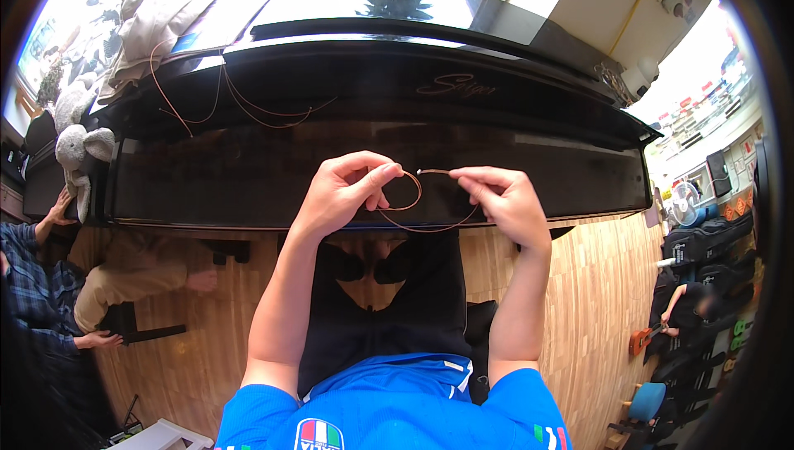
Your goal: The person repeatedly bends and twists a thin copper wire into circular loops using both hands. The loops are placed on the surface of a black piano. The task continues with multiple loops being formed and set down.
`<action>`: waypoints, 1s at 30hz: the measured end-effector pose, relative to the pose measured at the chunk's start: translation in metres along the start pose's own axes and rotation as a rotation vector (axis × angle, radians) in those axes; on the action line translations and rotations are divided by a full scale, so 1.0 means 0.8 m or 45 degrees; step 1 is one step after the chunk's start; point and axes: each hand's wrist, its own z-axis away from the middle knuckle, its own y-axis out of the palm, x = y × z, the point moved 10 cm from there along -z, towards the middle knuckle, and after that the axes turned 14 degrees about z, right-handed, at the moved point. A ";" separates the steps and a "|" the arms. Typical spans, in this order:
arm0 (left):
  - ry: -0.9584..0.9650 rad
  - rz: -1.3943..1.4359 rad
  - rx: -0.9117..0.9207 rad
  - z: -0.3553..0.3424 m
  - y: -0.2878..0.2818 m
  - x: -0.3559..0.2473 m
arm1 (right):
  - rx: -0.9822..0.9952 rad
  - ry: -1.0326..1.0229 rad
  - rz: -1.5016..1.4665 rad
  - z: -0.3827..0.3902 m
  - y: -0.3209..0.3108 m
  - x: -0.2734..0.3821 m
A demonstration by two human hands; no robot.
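My left hand (351,189) pinches a thin copper-coloured string (420,193), like a guitar string, which is wound into a small loop beside its fingertips. My right hand (504,196) grips the same string close to one end, whose pale tip points left toward the loop. Between both hands the slack hangs in a shallow curve. Below them lies the shut black lid of a piano (248,177). More thin strings (269,113) drape over the piano's upper front at left.
A grey plush toy (81,148) and a crumpled cloth (153,24) sit at the piano's left end. Someone in a plaid shirt (41,276) sits at left. Far right, another person (691,313) holds a small orange guitar (640,340), near a blue stool (645,400).
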 end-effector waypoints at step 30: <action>-0.179 -0.090 -0.058 0.002 -0.002 0.003 | -0.493 -0.336 -0.613 -0.006 0.021 0.038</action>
